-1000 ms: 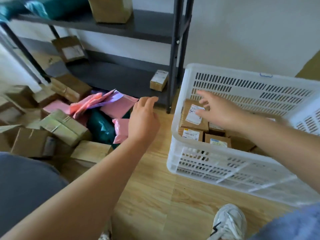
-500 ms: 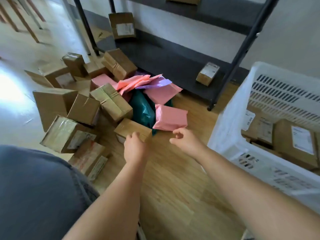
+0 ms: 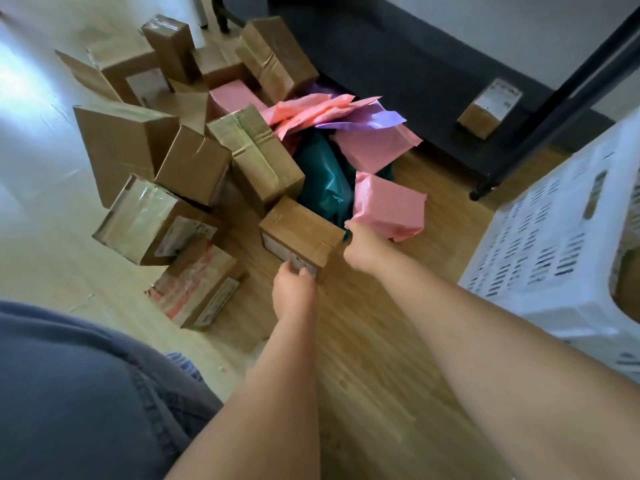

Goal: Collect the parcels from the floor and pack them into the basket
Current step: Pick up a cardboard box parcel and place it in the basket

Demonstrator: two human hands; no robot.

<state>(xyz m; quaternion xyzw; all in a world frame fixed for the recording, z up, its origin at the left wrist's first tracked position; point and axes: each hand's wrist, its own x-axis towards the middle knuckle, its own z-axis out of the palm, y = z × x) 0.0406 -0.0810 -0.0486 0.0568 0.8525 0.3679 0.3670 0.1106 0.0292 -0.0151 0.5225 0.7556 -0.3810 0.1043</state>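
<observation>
A small cardboard box is gripped from two sides at the near edge of a heap of parcels on the wooden floor. The left hand is placed at the near, labelled end of this box, with the fingers curled against it. The right hand is pressed against the right corner of the same box; how far its fingers are closed cannot be told, because they are hidden behind the box and the hand itself. Just beside the right hand, a pink mailer bag is seen lying on the floor, and behind the box a dark green bag is found. Further back, more pink bags and a purple bag are piled up, and many brown cartons are scattered to the left. The white plastic basket is standing at the right side, well apart from the held box, and only a little of its inside is shown. A dark shelf rack is standing behind the heap, with one small labelled box on its lowest board.
</observation>
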